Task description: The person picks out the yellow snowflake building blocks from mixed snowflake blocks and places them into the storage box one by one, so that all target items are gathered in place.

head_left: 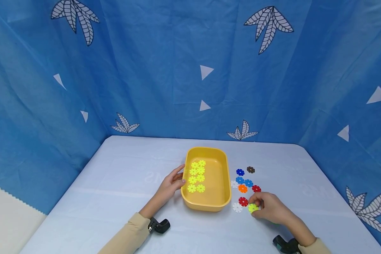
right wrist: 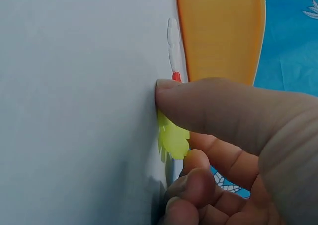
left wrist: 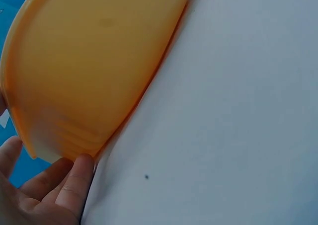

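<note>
A yellow plastic tray [head_left: 217, 176] stands on the table, with several neon-yellow snowflake discs [head_left: 193, 179] in two columns along its left side. My left hand [head_left: 169, 185] holds the tray's left side, thumb at the rim and fingers against the outer wall. In the left wrist view the fingertips [left wrist: 82, 168] touch the wall low down. To the right of the tray, my right hand [head_left: 271, 208] pinches a neon-yellow snowflake disc [head_left: 252, 208] between thumb and fingers, close over the table. In the right wrist view this disc [right wrist: 175, 140] is seen nearly edge-on, partly hidden by the thumb.
Loose snowflake discs lie right of the tray: red [head_left: 243, 201], white [head_left: 237, 207], orange [head_left: 242, 188], light blue [head_left: 248, 183], dark blue [head_left: 240, 172] and brown [head_left: 251, 169]. A blue patterned curtain [head_left: 184, 70] hangs behind the white table [head_left: 120, 169].
</note>
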`<state>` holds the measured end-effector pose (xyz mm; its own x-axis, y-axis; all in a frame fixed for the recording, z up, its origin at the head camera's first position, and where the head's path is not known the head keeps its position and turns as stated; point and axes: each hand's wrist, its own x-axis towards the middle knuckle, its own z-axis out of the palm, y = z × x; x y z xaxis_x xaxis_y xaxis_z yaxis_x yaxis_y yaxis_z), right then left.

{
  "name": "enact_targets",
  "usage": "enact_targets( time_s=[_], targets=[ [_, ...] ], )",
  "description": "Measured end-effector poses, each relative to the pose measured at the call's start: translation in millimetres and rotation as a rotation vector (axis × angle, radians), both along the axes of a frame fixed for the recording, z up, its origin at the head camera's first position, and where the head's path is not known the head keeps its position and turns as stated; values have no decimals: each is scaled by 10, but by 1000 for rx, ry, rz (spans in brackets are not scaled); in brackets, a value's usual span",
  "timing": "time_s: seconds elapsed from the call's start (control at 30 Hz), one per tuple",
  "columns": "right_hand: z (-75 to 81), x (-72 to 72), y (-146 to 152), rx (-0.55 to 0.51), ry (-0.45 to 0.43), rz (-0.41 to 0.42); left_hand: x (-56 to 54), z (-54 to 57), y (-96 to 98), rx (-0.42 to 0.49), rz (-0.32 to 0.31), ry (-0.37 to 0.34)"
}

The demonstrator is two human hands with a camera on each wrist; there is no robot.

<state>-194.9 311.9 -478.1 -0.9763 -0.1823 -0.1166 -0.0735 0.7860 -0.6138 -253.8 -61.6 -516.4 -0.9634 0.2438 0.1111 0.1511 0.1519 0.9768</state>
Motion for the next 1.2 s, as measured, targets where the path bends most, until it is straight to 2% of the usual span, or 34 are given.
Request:
enact_targets(
  time_s=[0.2, 0.43, 0.77, 1.03, 1.2],
  targets=[
    [-10, -5, -6, 10, -14, -20, 1, 3, -2, 9, -3, -4],
    [-32, -9, 17, 12, 36, 2, 3, 1, 3, 10, -3, -1],
    [-93, -29, 74, -75, 55, 4, 11, -2, 7, 5, 5, 6],
    [-72, -54, 122, -211, -45, -15, 1, -11, 2, -10, 6, 9],
    [-43, -64, 111, -270, -120, -106, -3, -9, -1, -6, 6, 11]
  ],
)
